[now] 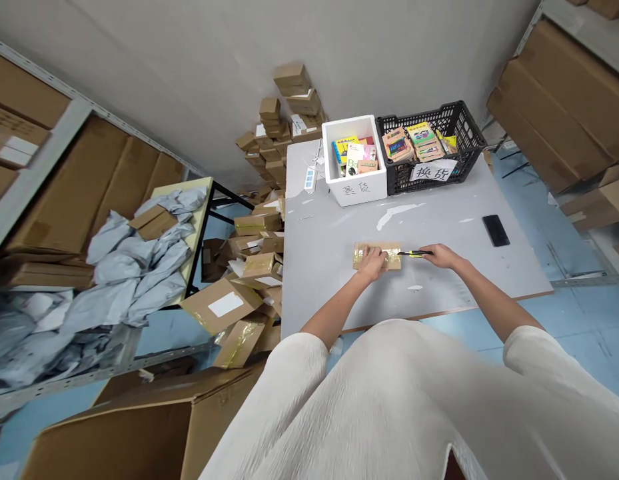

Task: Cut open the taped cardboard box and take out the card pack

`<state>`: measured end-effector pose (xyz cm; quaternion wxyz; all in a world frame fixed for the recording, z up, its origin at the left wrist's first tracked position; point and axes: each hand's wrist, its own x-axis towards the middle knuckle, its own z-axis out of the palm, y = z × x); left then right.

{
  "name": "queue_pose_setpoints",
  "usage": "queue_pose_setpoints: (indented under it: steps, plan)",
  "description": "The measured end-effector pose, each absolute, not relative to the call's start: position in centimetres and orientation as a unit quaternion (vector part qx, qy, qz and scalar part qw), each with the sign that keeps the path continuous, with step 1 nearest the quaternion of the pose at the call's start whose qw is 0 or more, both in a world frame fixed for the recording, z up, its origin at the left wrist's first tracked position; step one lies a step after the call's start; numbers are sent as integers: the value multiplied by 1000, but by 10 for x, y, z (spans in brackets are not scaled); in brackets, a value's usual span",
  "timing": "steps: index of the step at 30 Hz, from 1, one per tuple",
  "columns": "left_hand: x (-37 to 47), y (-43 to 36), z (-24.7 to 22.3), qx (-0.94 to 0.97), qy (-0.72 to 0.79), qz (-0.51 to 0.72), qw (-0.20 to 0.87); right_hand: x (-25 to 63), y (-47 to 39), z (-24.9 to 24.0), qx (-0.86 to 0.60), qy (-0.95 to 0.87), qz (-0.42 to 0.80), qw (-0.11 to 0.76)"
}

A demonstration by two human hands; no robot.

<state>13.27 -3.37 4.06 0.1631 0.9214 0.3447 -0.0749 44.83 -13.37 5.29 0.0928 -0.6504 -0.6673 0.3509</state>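
A small cardboard box (393,264) with shiny tape across its top lies on the grey table (329,280). Over its left half, my left hand (373,262) grips and holds it down with bent fingers. My right hand (440,256) is closed around a black and yellow utility knife (417,253). The knife points left, its tip at the right part of the box's taped top. From this height I cannot tell how deep the blade sits.
Behind the box stand a white foam bin (356,190) and a black crate (434,175), both holding books. A phone (496,230) lies to the right, a power strip (310,179) at back left. Cartons (224,303) pile up left of the table; grey mailing bags (139,267) lie beyond.
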Motion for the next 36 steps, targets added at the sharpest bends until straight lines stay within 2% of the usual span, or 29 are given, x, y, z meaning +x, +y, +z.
queue_pose_setpoints:
  steps: [8,20,23,28,33,36]
  plan:
    - [102,-27,43,903,391,-78,161,411,-89,54,-629,-692,351,51]
    - [99,-26,46,896,404,-66,171,404,-105,49,-620,-557,542,104]
    - [99,-25,45,896,404,-66,172,396,-108,44,-618,-547,548,136]
    - [98,-25,43,894,408,-49,178,401,-119,41,-593,-544,581,118]
    - [98,-23,43,891,406,-16,201,409,-130,45,-653,-477,552,202]
    - [102,-19,45,878,435,13,198,407,-133,49,-671,-469,536,207]
